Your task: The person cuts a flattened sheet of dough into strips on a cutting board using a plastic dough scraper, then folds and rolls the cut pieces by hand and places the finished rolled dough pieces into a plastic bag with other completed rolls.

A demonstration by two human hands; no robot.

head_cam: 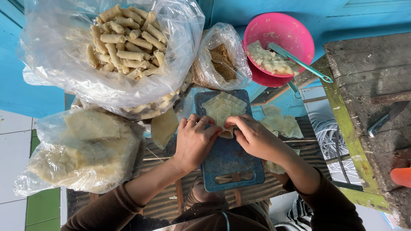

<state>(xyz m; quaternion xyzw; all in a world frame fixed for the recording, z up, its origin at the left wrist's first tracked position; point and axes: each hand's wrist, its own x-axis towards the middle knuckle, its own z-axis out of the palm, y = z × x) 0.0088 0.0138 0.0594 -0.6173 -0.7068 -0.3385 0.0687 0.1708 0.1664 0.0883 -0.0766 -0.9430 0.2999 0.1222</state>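
The blue cutting board (229, 160) lies in the middle, with its long axis running away from the person and the handle slot at the near end. Its near half is bare, and this is the only open room close to the hands. On the far half lies a fan of pale square wrappers (222, 107).

The left hand (193, 141) and the right hand (253, 137) meet over the board. Both are grasping one small wrapper piece (226, 132) with the fingertips, at the middle of the board, just near of the fan. The piece is mostly hidden by the fingers, so I cannot tell which way it points.

The left side is crowded with two large clear bags. The far bag (64, 47) holds many finished rolls (126, 40), too many to count, lying in mixed directions. The near bag (81, 149) holds flat pale sheets. A small bag of brown crumbs (222, 60) stands just beyond the board.

At the far right are two pink bowls, stacked; the upper bowl (278, 30) holds pale filling and a teal spoon (299, 62). More loose wrappers (280, 124) lie just right of the board. A worn wooden surface (368, 77) closes the right edge.
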